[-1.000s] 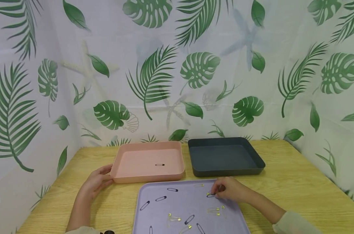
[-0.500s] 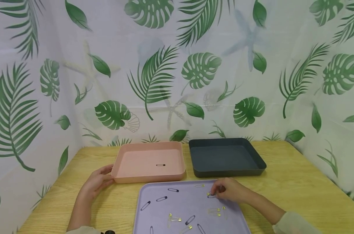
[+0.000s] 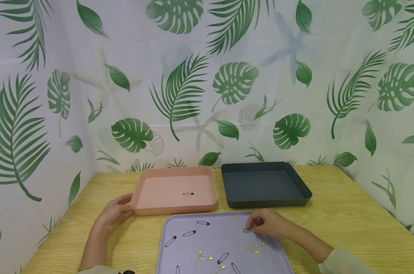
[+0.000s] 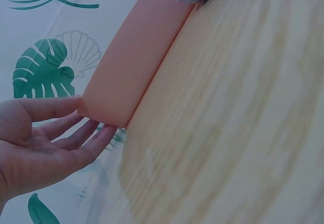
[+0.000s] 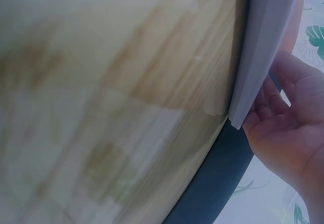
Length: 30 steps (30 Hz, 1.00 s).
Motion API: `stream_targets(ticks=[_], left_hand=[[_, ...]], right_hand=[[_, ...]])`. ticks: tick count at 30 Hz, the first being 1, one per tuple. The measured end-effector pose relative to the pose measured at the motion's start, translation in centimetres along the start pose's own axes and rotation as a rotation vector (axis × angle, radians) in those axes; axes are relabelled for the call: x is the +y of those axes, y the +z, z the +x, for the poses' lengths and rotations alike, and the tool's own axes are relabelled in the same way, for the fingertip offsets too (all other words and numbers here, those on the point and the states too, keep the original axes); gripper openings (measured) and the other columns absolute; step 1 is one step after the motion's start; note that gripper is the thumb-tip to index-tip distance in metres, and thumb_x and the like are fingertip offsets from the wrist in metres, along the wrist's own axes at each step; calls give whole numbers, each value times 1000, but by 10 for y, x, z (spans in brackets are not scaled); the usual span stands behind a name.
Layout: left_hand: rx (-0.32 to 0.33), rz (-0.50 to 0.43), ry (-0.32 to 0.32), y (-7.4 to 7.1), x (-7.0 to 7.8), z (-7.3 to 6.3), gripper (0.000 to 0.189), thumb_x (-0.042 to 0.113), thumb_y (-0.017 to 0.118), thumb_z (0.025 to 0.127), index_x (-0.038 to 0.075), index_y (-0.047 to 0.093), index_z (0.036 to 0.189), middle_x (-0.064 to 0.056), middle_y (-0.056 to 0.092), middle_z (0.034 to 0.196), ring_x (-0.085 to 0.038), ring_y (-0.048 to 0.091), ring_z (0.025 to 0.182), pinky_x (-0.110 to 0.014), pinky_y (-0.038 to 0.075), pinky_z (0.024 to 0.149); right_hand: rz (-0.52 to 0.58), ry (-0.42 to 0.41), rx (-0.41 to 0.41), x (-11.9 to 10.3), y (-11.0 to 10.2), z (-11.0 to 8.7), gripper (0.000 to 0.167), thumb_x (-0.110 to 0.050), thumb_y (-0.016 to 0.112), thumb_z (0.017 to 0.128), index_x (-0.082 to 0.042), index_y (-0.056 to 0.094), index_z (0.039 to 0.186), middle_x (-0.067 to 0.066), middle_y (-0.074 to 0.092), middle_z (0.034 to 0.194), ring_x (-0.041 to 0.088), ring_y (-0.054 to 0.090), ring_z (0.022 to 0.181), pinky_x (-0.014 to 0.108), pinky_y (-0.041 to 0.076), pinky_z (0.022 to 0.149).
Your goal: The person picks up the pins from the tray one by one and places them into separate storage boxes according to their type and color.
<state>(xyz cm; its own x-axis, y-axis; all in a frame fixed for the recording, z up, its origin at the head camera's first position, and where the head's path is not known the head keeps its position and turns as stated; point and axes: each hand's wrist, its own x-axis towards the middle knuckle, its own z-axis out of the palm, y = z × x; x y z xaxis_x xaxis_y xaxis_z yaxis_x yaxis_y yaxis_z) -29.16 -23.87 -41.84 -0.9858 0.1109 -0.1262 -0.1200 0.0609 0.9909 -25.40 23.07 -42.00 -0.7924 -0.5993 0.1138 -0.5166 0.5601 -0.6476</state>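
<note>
My left hand rests on the left end of the pink tray. In the left wrist view its thumb and fairly straight fingers touch the tray's corner. A black safety pin lies inside that tray. Over the upper right of the lilac tray, my right hand has curled fingers and pinches a dark safety pin, partly hidden by the fingertips. A yellow pin head shows right beside it. The right wrist view hides the fingertips behind the lilac rim.
Several black safety pins and several yellow safety pins lie scattered on the lilac tray. A dark blue-grey tray stands behind it on the right. The wooden table meets a leaf-patterned cloth at the back and sides.
The head view has shifted very slightly. Both hands stay in the same places, and the right fingertips remain at the same pin.
</note>
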Motion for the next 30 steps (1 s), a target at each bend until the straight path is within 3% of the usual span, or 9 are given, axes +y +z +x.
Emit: stream_targets(ticks=[22,30], left_hand=[[-1,4,-1,1,1,-1,55,-9,42,91,-11,19,140,-31,19,142,-30,44,115,-33,44,90],[-9,4,1,0,0,0,55,-9,42,91,-11,18,140,-32,19,142,-30,44,115,-33,44,90]], right_hand=[[63,6,4,-7,-7,4,11,1,65,80,-7,68,86,-3,62,84,9,51,67,23,46,58],[-3,-24,31,-9,-8,12,18,5,57,82,-9,69,84,-1,63,84,6,50,61,23,45,53]])
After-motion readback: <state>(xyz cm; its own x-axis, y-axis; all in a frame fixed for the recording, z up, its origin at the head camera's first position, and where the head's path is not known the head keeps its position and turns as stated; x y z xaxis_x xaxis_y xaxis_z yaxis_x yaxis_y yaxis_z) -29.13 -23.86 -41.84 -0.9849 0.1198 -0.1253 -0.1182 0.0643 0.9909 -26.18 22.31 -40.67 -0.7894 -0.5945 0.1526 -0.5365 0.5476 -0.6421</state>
